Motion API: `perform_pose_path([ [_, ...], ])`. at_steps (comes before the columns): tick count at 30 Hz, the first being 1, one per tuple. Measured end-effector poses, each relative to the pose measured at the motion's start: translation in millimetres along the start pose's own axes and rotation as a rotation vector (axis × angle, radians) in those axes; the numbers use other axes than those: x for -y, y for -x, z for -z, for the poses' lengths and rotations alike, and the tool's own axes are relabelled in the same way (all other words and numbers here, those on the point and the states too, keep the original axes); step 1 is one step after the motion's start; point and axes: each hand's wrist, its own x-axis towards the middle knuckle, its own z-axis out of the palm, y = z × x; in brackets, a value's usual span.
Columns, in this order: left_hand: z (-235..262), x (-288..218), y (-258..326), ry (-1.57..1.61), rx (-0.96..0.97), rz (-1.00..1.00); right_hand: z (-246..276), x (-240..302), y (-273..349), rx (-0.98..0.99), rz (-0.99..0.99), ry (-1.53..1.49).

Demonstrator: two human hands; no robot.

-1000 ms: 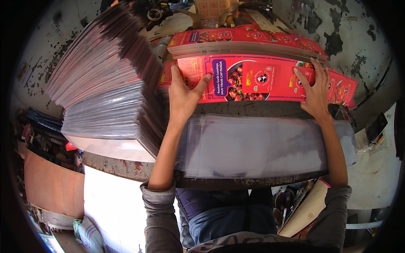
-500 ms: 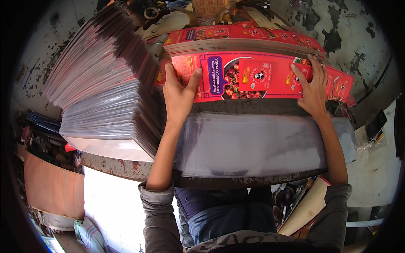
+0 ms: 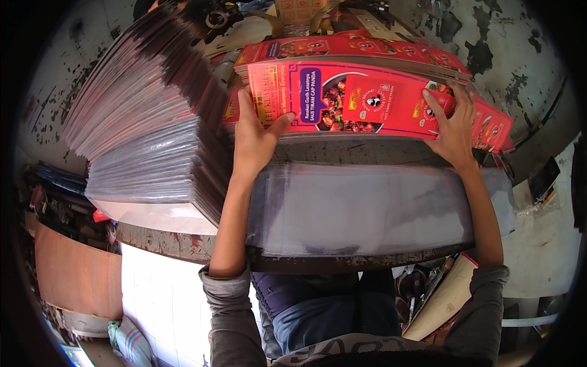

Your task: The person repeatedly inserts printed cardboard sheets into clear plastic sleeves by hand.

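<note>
Both hands grip one red printed carton sheet (image 3: 361, 98) — the left hand (image 3: 254, 137) clamped on its end at 9 o'clock, the right hand (image 3: 454, 125) on its end at 3 o'clock. It lies atop the red stack (image 3: 489, 122) at 12 o'clock, beyond the clear plastic sleeves (image 3: 367, 208) — a tall fanned pile of sleeves (image 3: 147, 140) stands at 9 o'clock.

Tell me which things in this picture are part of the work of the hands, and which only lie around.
In the work:
- left hand and right hand, both holding the red printed card
- pile of red printed cards behind it
- clear plastic sleeves on the bench

Lying about:
- tall stack of bagged sheets at the left
- tape roll at the top
- brown board at the lower left
</note>
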Motion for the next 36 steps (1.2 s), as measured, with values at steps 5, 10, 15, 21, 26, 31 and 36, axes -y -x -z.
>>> perform_pose_path([
  [5, 4, -2, -1, 0.185, 0.000, 0.087, 2, 0, 3, -0.011, 0.088, -0.045],
  [10, 1, -7, -1, 0.209, -0.009, 0.157, 9, -5, 0, -0.003, 0.091, -0.102],
  [15, 3, -12, -1, 0.243, -0.012, 0.197, 12, -12, -1, -0.038, -0.058, -0.166],
  [21, 20, 7, -2, 0.215, -0.038, 0.292, 6, -8, 11, -0.318, 0.022, 0.065],
  [26, 21, 7, -2, 0.517, -0.219, 0.155, 18, 8, 17, -0.442, 0.170, 0.198],
  [31, 12, -5, -3, 0.840, -0.179, 0.117, 23, 16, 18, -0.511, 0.281, 0.228],
  [36, 15, -8, -8, 0.937, -0.198, -0.068, 16, 22, 17, -0.431, 0.277, 0.112],
])
